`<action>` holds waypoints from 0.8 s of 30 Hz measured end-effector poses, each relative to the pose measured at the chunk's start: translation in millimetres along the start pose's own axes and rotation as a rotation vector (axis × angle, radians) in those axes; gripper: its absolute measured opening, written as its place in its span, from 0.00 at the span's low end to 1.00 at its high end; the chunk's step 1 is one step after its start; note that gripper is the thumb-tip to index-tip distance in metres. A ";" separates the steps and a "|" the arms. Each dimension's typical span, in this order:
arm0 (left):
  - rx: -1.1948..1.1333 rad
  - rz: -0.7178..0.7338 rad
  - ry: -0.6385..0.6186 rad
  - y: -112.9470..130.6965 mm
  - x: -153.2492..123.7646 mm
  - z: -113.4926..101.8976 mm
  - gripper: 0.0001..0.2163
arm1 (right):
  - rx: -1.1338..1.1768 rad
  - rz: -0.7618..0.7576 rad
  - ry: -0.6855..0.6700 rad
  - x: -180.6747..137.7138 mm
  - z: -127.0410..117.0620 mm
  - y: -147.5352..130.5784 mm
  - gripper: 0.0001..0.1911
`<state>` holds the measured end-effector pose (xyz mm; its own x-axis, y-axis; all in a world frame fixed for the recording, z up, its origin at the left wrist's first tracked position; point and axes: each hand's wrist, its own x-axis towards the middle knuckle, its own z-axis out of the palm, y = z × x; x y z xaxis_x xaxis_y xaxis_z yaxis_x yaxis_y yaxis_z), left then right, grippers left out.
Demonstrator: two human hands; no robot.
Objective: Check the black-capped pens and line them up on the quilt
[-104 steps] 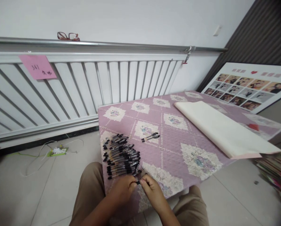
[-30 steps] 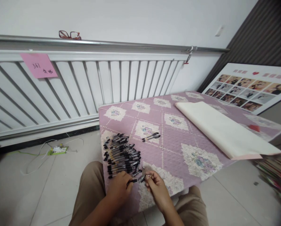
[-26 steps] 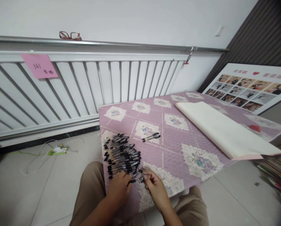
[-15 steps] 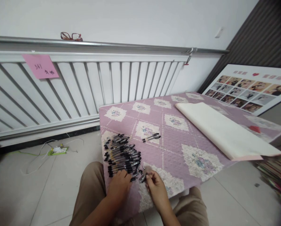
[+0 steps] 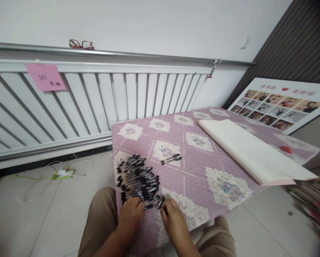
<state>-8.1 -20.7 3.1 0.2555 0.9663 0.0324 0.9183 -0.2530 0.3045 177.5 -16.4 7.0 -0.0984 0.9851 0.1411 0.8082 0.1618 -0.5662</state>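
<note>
Two curled hands (image 5: 131,217) (image 5: 174,218) (grip unclear) touch pens (image 5: 137,178) on floral cloth (image 5: 194,160) by a radiator (image 5: 142,92).

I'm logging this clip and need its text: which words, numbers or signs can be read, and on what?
"361": handwritten on the pink note on the radiator; characters below it unclear.
Photo board: heading too blurred to read; red heart within it.
Pens: any print too small to read.

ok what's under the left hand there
A black pen end pokes out beside the left hand, with purple cloth nearby. The hand covers anything further beneath, so more pens there can't be confirmed.
</note>
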 end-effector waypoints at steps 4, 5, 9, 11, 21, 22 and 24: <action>0.023 0.012 0.050 -1.7 5.1 1.5 0.07 | -0.021 -0.004 0.002 7.7 2.6 0.7 0.07; 0.017 0.023 0.076 -2.4 4.9 2.4 0.07 | -0.008 -0.011 0.004 8.0 2.9 1.9 0.07; -0.041 0.120 0.289 -4.0 -0.7 8.5 0.08 | 0.083 -0.061 0.039 4.1 3.6 10.2 0.05; -0.078 0.206 0.390 -3.1 -4.2 13.9 0.08 | 0.132 -0.083 0.069 1.6 3.7 15.7 0.05; -0.046 0.457 0.531 -5.9 -11.5 48.6 0.17 | 0.023 -0.057 0.343 33.3 -6.1 64.9 0.11; -0.049 0.475 0.519 -7.8 -10.9 49.0 0.18 | -0.017 -0.060 0.353 41.3 -7.1 70.2 0.13; -0.063 0.500 0.512 -11.3 -9.8 49.2 0.18 | -0.116 -0.045 0.359 58.5 -8.4 79.0 0.18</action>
<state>-6.1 -29.7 -47.5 0.4528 0.6402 0.6206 0.7051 -0.6831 0.1902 240.5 53.6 -22.7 0.0581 0.8906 0.4510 0.8702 0.1763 -0.4602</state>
